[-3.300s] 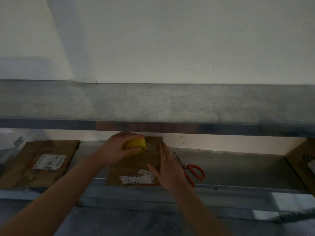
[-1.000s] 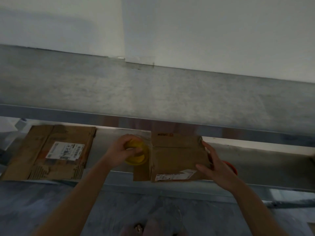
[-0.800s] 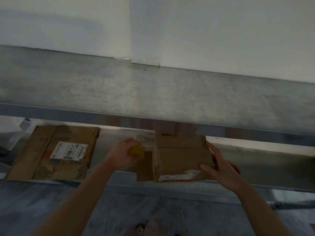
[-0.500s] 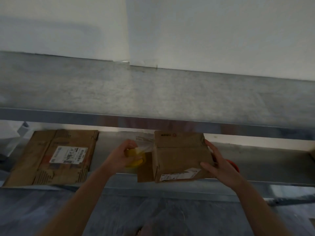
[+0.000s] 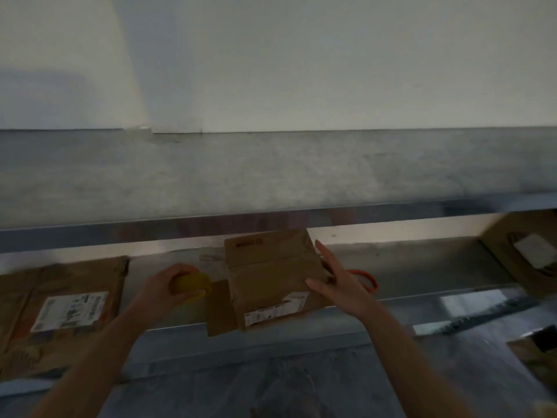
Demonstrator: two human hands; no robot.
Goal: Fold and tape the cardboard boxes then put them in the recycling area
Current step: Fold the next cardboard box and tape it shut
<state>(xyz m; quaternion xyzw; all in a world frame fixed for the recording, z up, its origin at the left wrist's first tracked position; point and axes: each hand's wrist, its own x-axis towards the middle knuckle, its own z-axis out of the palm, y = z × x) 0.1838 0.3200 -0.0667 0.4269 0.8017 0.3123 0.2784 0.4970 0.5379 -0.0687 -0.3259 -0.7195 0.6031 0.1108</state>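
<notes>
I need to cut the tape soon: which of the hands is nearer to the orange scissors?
Right. The right hand lies just in front of the scissors; the left hand grips the tape roll across the box.

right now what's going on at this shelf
A person is taping a folded cardboard box on a metal shelf. The left hand grips a yellow tape roll left of the box; the right hand steadies the box's right side with straight fingers. Orange-handled scissors lie behind that hand, and a flattened box lies further left.
</notes>
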